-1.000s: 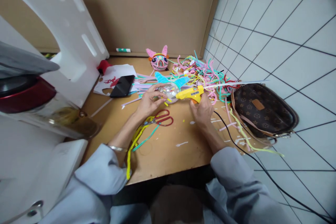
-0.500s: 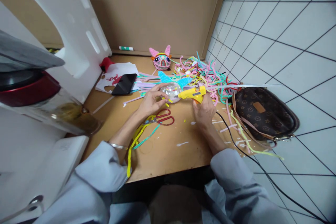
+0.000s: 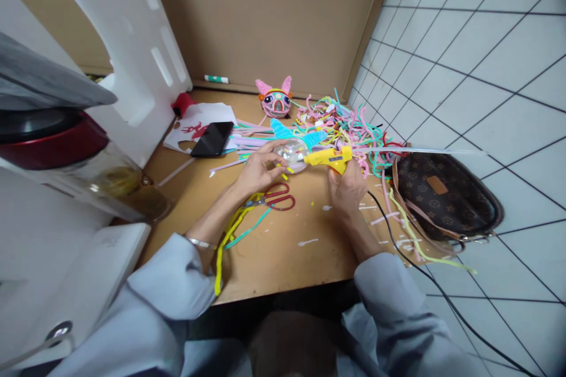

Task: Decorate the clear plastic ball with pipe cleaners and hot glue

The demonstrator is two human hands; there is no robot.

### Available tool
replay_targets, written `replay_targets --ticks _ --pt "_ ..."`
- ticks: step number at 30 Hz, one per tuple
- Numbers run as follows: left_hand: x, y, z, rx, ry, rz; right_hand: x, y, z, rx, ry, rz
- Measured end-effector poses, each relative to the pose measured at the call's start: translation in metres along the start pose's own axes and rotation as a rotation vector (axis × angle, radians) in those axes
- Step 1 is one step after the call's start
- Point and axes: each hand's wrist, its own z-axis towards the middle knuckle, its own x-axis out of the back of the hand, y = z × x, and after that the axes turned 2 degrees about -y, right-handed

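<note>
Wooden tabletop cluttered, pipe cleaners heaped behind. Left hand cups clear ball mid-table; right hand closed round glue gun, nozzle touching ball. Best: steady ball, small dab, fingers off nozzle.

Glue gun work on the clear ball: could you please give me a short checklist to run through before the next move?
1. Left hand steadies clear ball: ok.
2. Right hand grips yellow glue gun: ok.
3. Nozzle against the ball: ok.
4. Black cord free of snags: cannot tell.
5. Red scissors lie apart from both hands: ok.
6. Glue flowing: cannot tell.
</note>
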Motion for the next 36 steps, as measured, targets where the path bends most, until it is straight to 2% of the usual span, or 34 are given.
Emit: replay_targets --ticks 9,19,25,31,36 --pt "0.001 0.003 -0.001 0.021 -0.029 -0.027 -0.002 -0.004 0.003 -0.167 0.089 0.142" --pt "-0.001 0.004 -0.003 0.024 -0.062 -0.007 0.006 -0.012 -0.003 -0.029 0.021 0.11" --pt "-0.001 0.002 -0.001 -0.013 -0.078 0.005 0.005 -0.008 -0.005 -0.093 0.055 0.046" --pt "-0.001 0.002 -0.002 -0.019 -0.078 0.0 0.004 -0.007 -0.008 -0.04 0.048 0.032" --pt "-0.003 0.001 -0.002 -0.021 -0.074 -0.008 0.004 -0.007 -0.009 -0.072 0.047 0.052"
